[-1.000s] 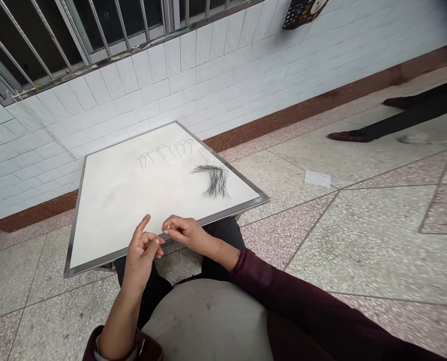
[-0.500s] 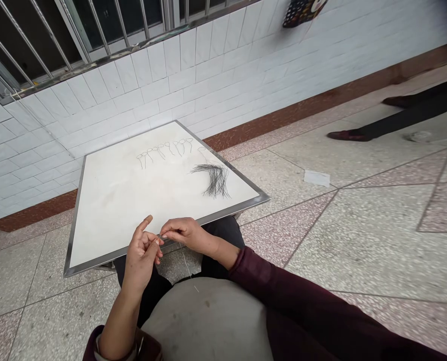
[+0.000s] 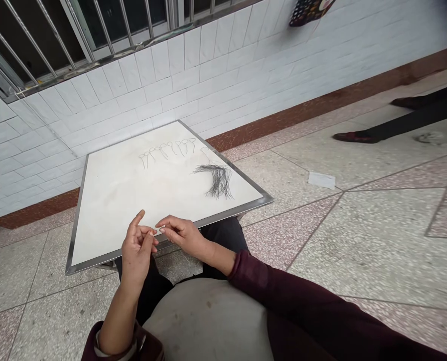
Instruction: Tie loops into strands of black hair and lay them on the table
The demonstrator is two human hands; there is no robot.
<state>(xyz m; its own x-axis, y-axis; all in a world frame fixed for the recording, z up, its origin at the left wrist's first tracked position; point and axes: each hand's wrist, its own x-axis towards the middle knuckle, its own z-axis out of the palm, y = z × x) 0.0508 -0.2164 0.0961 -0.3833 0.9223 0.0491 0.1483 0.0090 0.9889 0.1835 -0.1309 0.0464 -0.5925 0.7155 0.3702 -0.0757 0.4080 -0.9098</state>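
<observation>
Over the near edge of the white board table (image 3: 110,210), my left hand (image 3: 137,248) pinches with thumb and fingertips, its index finger raised. Just to its right, my right hand (image 3: 183,236) has thumb and index finger pressed together at a small pale bit. What either pinch holds is too fine to make out. Farther off on the tabletop lies a loose bundle of thin dark wire-like strands (image 3: 219,181). Left of that bundle, several thin looped strands with two tails (image 3: 169,146) lie in a row.
A metal rim (image 3: 227,210) edges the table, which stands by a white tiled wall (image 3: 140,100). Above is a barred window (image 3: 121,25). At the right, another person's legs and dark shoes (image 3: 354,137) show on the floor, near a white paper piece (image 3: 321,180).
My fingertips have drawn slightly apart and moved up a little. A pale thread that hung below my right hand no longer shows clearly. The view has shifted slightly.
</observation>
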